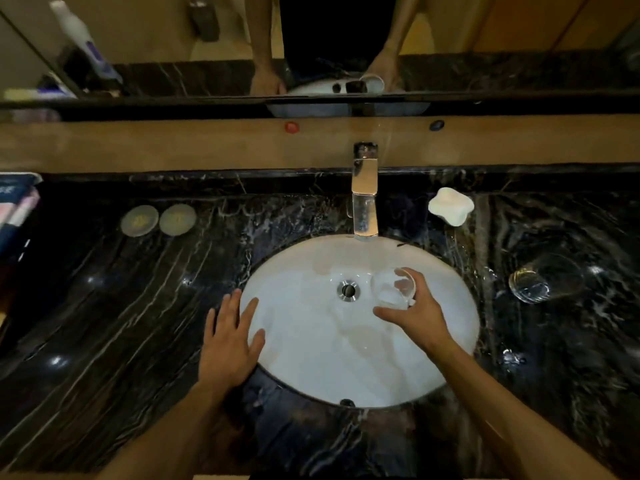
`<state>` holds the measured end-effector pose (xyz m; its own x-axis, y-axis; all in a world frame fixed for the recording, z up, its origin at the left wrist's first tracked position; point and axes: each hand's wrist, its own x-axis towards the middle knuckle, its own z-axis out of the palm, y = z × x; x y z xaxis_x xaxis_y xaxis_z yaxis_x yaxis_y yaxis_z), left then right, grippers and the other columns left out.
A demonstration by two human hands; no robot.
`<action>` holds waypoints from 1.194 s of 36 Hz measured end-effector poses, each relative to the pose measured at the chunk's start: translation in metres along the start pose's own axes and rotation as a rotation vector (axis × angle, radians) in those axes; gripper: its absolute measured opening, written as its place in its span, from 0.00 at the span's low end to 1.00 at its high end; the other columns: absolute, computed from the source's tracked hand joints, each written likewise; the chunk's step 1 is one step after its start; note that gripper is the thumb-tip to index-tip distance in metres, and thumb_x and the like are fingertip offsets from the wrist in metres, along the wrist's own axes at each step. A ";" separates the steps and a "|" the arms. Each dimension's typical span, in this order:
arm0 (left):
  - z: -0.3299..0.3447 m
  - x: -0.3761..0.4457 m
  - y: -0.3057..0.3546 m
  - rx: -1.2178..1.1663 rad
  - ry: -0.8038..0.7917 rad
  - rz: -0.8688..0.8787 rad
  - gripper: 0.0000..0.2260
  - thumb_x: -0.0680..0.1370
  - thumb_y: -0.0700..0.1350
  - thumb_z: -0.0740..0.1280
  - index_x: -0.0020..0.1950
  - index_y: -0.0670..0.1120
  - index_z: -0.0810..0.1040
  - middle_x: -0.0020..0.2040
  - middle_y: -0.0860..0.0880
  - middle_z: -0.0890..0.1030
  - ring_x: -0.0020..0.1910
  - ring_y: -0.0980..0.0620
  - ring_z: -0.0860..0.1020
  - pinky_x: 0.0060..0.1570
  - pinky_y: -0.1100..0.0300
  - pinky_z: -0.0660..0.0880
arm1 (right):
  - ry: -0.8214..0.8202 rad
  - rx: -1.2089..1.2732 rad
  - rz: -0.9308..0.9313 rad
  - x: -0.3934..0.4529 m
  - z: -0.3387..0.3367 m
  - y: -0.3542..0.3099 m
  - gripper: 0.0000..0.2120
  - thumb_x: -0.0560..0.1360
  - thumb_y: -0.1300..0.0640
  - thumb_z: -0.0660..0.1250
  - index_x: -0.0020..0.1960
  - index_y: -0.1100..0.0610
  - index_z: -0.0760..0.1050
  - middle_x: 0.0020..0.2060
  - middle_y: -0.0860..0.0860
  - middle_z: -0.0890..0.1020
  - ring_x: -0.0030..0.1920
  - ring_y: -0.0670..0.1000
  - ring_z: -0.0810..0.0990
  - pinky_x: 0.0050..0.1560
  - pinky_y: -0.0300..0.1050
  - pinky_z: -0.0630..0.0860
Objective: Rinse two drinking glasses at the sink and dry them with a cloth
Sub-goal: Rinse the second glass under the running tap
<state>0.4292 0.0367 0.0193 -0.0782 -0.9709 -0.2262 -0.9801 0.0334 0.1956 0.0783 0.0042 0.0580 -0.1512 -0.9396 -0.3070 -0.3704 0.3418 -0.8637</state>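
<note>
My right hand (pixel 417 315) grips a clear drinking glass (pixel 393 289) tilted on its side over the white sink basin (pixel 311 358), just right of the drain (pixel 348 290). A second clear glass (pixel 545 278) lies on its side on the dark marble counter to the right of the basin. My left hand (pixel 230 341) rests flat with spread fingers on the basin's left rim. The chrome tap (pixel 364 199) stands behind the basin; no stream of water is visible. No cloth is in view.
A white soap dish (pixel 450 206) sits right of the tap. Two round coasters (pixel 157 220) lie on the counter (pixel 121 323) at the left, and boxes (pixel 17 209) stand at the far left edge. A mirror (pixel 173 46) runs along the back.
</note>
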 end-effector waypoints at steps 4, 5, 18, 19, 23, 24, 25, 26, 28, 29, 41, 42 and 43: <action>0.002 0.000 -0.003 0.006 -0.001 0.002 0.28 0.81 0.60 0.49 0.79 0.51 0.63 0.81 0.44 0.58 0.79 0.43 0.56 0.76 0.42 0.51 | 0.011 -0.010 0.031 0.015 0.014 -0.010 0.35 0.61 0.51 0.82 0.59 0.32 0.66 0.57 0.46 0.77 0.55 0.49 0.77 0.47 0.39 0.73; 0.001 0.000 -0.004 0.009 -0.005 0.005 0.28 0.81 0.60 0.48 0.79 0.51 0.63 0.81 0.44 0.57 0.79 0.43 0.56 0.76 0.42 0.50 | 0.013 -0.017 0.037 0.019 0.016 -0.012 0.36 0.61 0.51 0.82 0.61 0.35 0.66 0.57 0.47 0.77 0.55 0.50 0.77 0.48 0.40 0.74; -0.026 0.045 -0.003 0.113 0.085 0.079 0.25 0.78 0.59 0.54 0.63 0.45 0.80 0.60 0.43 0.81 0.53 0.39 0.78 0.56 0.42 0.70 | -0.069 -0.034 0.055 0.067 0.025 -0.036 0.39 0.61 0.50 0.81 0.67 0.41 0.66 0.58 0.48 0.78 0.57 0.51 0.77 0.54 0.48 0.76; -0.037 0.058 0.003 0.128 0.062 0.081 0.25 0.77 0.58 0.54 0.61 0.45 0.81 0.56 0.44 0.82 0.51 0.40 0.79 0.56 0.42 0.71 | -0.074 -0.036 0.055 0.070 0.026 -0.037 0.38 0.61 0.50 0.81 0.65 0.40 0.66 0.58 0.48 0.78 0.56 0.51 0.77 0.52 0.47 0.76; -0.084 0.112 0.036 0.127 0.070 0.275 0.26 0.77 0.60 0.52 0.62 0.46 0.80 0.54 0.45 0.84 0.51 0.44 0.82 0.59 0.46 0.70 | -0.088 -0.047 0.056 0.077 0.027 -0.041 0.36 0.60 0.49 0.81 0.61 0.37 0.65 0.56 0.45 0.78 0.53 0.49 0.77 0.44 0.40 0.73; -0.097 0.125 0.048 0.129 0.105 0.367 0.26 0.78 0.60 0.52 0.63 0.46 0.80 0.54 0.45 0.84 0.51 0.44 0.82 0.59 0.46 0.70 | -0.086 -0.047 0.057 0.079 0.027 -0.040 0.36 0.60 0.49 0.81 0.61 0.37 0.65 0.55 0.45 0.78 0.53 0.48 0.77 0.43 0.39 0.72; -0.109 0.137 0.061 0.128 0.150 0.456 0.25 0.78 0.59 0.54 0.63 0.46 0.79 0.55 0.46 0.83 0.52 0.44 0.81 0.59 0.46 0.70 | -0.082 -0.044 0.060 0.080 0.027 -0.040 0.36 0.60 0.48 0.81 0.61 0.37 0.65 0.55 0.44 0.78 0.53 0.47 0.77 0.43 0.39 0.72; -0.120 0.149 0.074 0.115 0.208 0.538 0.24 0.78 0.59 0.56 0.64 0.46 0.78 0.56 0.46 0.83 0.54 0.44 0.81 0.58 0.47 0.70 | -0.077 -0.039 0.063 0.080 0.027 -0.040 0.36 0.60 0.48 0.81 0.61 0.37 0.65 0.55 0.44 0.78 0.52 0.46 0.77 0.43 0.39 0.72; -0.139 0.170 0.101 0.062 0.329 0.672 0.24 0.77 0.57 0.62 0.68 0.46 0.74 0.60 0.44 0.80 0.57 0.43 0.78 0.57 0.48 0.70 | -0.074 -0.033 0.066 0.080 0.027 -0.042 0.37 0.59 0.48 0.81 0.61 0.36 0.65 0.53 0.40 0.78 0.50 0.41 0.77 0.43 0.37 0.71; -0.147 0.178 0.114 0.028 0.375 0.724 0.25 0.76 0.57 0.64 0.70 0.46 0.72 0.62 0.43 0.78 0.59 0.43 0.76 0.57 0.48 0.71 | -0.074 -0.030 0.064 0.080 0.027 -0.042 0.37 0.59 0.47 0.81 0.60 0.35 0.64 0.52 0.38 0.77 0.50 0.39 0.76 0.43 0.36 0.71; -0.176 0.205 0.174 0.075 0.275 0.801 0.21 0.73 0.51 0.71 0.64 0.43 0.78 0.70 0.42 0.75 0.69 0.40 0.72 0.60 0.45 0.72 | -0.040 0.048 0.045 0.078 0.026 -0.050 0.36 0.61 0.51 0.82 0.61 0.34 0.65 0.51 0.31 0.75 0.48 0.29 0.74 0.40 0.29 0.68; -0.177 0.205 0.174 0.085 0.273 0.797 0.21 0.74 0.52 0.71 0.64 0.44 0.78 0.70 0.43 0.75 0.69 0.41 0.72 0.59 0.45 0.72 | -0.038 0.051 0.045 0.077 0.026 -0.050 0.36 0.61 0.51 0.81 0.61 0.35 0.65 0.52 0.32 0.75 0.49 0.31 0.74 0.41 0.30 0.69; -0.178 0.205 0.175 0.098 0.270 0.794 0.21 0.74 0.52 0.71 0.64 0.45 0.78 0.71 0.43 0.75 0.70 0.41 0.72 0.59 0.45 0.71 | -0.035 0.054 0.045 0.077 0.026 -0.050 0.37 0.62 0.51 0.82 0.61 0.35 0.65 0.52 0.34 0.75 0.50 0.32 0.74 0.42 0.31 0.69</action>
<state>0.2742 -0.1991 0.1767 -0.7164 -0.6736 0.1819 -0.6651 0.7381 0.1137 0.1091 -0.0856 0.0668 -0.1339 -0.9236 -0.3593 -0.3135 0.3834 -0.8688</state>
